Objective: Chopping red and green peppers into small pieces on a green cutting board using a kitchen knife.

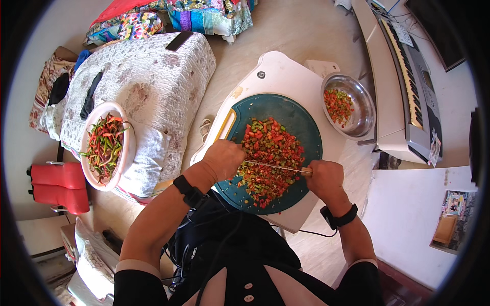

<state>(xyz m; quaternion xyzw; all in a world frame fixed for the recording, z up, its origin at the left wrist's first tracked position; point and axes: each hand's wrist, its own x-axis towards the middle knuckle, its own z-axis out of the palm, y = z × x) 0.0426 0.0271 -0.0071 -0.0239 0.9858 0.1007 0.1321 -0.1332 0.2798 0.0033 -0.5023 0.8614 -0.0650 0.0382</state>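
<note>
A round green cutting board [302, 114] bears a wide heap of chopped red and green chili peppers [270, 149]. Across the heap lies the thin blade of a knife [273, 165], seen nearly edge-on. My right hand [327, 179] is closed around its light wooden handle at the board's right side. At the other end, my left hand [226, 158] is closed at the blade's tip, over the board's left edge; its fingertips are partly hidden. Whole red and green chilies [105, 147] fill a pale pink basin [129, 141] at the left. More chopped pieces lie in a steel bowl [361, 111] at the right.
The board rests on a white table or stool top [275, 69]. A bed with a quilted floral cover [160, 76] stands at the left, bearing the basin, a white cloth and a dark phone. An electronic keyboard [415, 84] is at the right. A dark cable hangs near my lap.
</note>
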